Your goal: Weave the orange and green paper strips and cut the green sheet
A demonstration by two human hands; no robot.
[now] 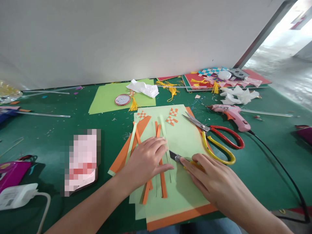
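My left hand (149, 156) lies across orange and pale green paper strips on a stack of paper, its thumb spread away from the fingers. My right hand (207, 174) is closed around a utility knife (177, 158) with a yellow handle, mostly hidden under the fingers. The knife's dark tip reaches a pale green strip (168, 156) beside my left hand. Under both hands are pale green sheets (180, 195), with orange paper (182, 217) showing at the edges. Orange strips (163, 185) stick out below my left palm. Small woven checkered pieces (172, 121) lie near the stack's top.
Scissors (206, 128) with red and yellow handles overlap the stack's right edge. A pink glue gun (231, 115) with a black cord lies beyond. Left are a phone (83, 162) and a white charger (19, 196). Yellow tassels (133, 104) and crumpled tissue (143, 88) lie near the wall.
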